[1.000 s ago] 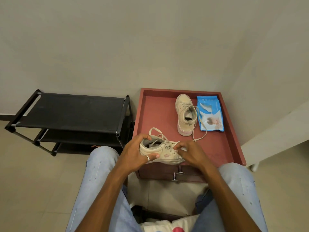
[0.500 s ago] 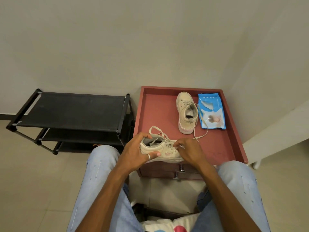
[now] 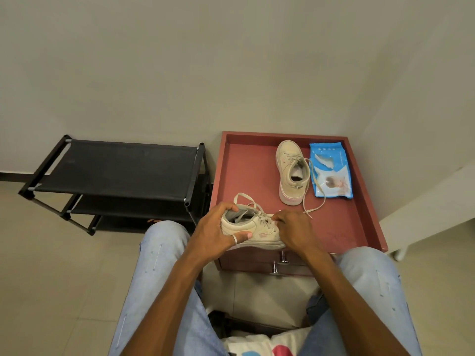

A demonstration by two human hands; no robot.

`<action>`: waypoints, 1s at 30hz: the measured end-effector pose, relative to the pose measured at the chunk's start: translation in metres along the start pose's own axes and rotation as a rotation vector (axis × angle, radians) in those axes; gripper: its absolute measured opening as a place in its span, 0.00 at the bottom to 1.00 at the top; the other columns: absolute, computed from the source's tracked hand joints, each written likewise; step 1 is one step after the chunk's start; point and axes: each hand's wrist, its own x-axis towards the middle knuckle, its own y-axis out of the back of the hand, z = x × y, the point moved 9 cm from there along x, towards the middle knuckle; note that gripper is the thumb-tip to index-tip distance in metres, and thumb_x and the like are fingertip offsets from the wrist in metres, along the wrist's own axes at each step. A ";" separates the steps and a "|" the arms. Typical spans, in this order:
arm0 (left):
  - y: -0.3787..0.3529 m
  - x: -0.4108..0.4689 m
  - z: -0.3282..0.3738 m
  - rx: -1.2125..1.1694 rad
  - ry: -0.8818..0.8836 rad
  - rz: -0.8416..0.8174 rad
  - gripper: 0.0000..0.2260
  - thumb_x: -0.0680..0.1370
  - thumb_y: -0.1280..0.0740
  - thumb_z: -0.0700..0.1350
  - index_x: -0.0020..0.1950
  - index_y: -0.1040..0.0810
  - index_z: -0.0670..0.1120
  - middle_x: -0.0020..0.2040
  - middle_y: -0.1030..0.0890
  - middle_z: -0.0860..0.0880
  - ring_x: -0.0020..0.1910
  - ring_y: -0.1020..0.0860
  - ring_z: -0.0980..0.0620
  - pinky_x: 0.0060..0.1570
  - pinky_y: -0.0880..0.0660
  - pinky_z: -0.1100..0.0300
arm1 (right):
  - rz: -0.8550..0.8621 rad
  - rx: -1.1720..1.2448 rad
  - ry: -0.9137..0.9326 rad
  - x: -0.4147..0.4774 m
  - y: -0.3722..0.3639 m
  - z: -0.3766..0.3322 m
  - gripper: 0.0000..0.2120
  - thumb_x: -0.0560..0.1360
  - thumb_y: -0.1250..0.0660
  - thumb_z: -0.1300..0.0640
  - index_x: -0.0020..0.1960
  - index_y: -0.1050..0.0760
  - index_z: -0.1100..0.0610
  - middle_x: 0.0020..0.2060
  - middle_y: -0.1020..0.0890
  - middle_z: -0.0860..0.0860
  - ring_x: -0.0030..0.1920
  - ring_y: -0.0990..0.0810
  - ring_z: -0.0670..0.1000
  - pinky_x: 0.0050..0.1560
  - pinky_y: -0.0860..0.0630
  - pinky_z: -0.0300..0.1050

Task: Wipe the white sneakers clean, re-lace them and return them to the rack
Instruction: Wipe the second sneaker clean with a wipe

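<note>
One white sneaker (image 3: 253, 228) lies sideways at the front edge of the red cabinet top (image 3: 246, 170), heel to the left. My left hand (image 3: 218, 232) grips its heel, thumb along the side. My right hand (image 3: 294, 231) covers the toe end and pinches the lace (image 3: 270, 216) near the eyelets. A lace loop sticks up behind the heel. The second white sneaker (image 3: 291, 173) stands upright farther back on the cabinet, its loose lace trailing toward my right hand.
A blue pack of wipes (image 3: 330, 170) lies to the right of the second sneaker. A black three-tier shoe rack (image 3: 115, 170) stands on the floor to the left against the wall. My knees in light jeans flank the cabinet's drawer handles (image 3: 280, 263).
My hands and the held sneaker have stayed nearly in place; my right hand's fingers have shifted slightly on the lace. The camera view has drifted a little.
</note>
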 end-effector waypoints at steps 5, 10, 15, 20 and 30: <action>-0.001 0.001 0.001 0.001 0.003 -0.004 0.26 0.66 0.18 0.55 0.58 0.26 0.59 0.55 0.20 0.60 0.49 0.20 0.63 0.43 0.27 0.75 | -0.100 -0.015 -0.009 -0.006 0.003 0.007 0.14 0.74 0.36 0.65 0.53 0.16 0.54 0.54 0.16 0.50 0.55 0.20 0.52 0.54 0.29 0.39; -0.002 0.002 -0.001 -0.006 0.007 -0.006 0.26 0.66 0.18 0.56 0.58 0.27 0.60 0.55 0.20 0.60 0.50 0.20 0.62 0.44 0.25 0.72 | -0.039 0.008 -0.130 -0.010 0.012 0.027 0.15 0.72 0.37 0.66 0.50 0.16 0.53 0.51 0.15 0.51 0.53 0.19 0.55 0.52 0.24 0.46; -0.003 0.002 -0.003 -0.005 0.012 -0.003 0.26 0.66 0.19 0.57 0.58 0.27 0.61 0.56 0.20 0.60 0.50 0.19 0.61 0.47 0.23 0.68 | 0.042 -0.002 -0.098 -0.006 0.014 0.017 0.10 0.72 0.37 0.67 0.36 0.24 0.56 0.41 0.17 0.55 0.45 0.20 0.60 0.42 0.25 0.50; -0.003 0.003 -0.004 0.001 -0.003 -0.002 0.26 0.66 0.19 0.58 0.59 0.27 0.60 0.56 0.20 0.59 0.51 0.20 0.60 0.48 0.23 0.65 | -0.059 -0.029 0.047 -0.006 0.003 -0.002 0.12 0.74 0.34 0.64 0.52 0.16 0.55 0.51 0.15 0.51 0.52 0.19 0.54 0.52 0.27 0.43; -0.001 0.002 -0.004 -0.007 0.011 -0.001 0.26 0.66 0.18 0.57 0.58 0.27 0.60 0.56 0.19 0.60 0.51 0.20 0.61 0.46 0.25 0.69 | -0.005 0.014 -0.122 -0.011 0.016 0.024 0.13 0.74 0.36 0.66 0.52 0.17 0.55 0.51 0.16 0.54 0.52 0.19 0.57 0.52 0.24 0.47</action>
